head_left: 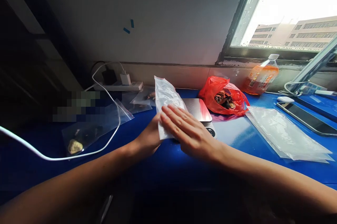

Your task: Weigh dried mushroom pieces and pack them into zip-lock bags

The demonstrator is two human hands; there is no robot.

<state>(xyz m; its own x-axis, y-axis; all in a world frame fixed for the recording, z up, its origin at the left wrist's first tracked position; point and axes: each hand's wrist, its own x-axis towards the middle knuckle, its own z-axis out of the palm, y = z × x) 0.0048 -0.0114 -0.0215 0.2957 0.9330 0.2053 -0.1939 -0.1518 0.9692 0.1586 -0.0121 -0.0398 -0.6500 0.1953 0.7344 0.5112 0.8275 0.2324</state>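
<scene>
A clear plastic bag [168,94] stands upright between my two hands, over the front of the table. My right hand [188,129] presses against its near face, fingers straight and close together. Behind the bag's lower left edge is my left hand [150,134]; its fingers are mostly hidden, and the bag is pinched between the two hands. Just beyond them sits a small digital scale [198,106] with a steel plate, partly covered by the bag and my right hand. A red plastic bag [213,89] holding dried brown pieces [225,100] lies open behind the scale.
Flat clear bags [289,134] and a phone [308,115] lie at right. A bottle of orange drink [263,76] stands by the window. At left, a bag with a yellowish lump [75,146] lies under a white cable [116,125]; a power strip [110,86] runs along the wall.
</scene>
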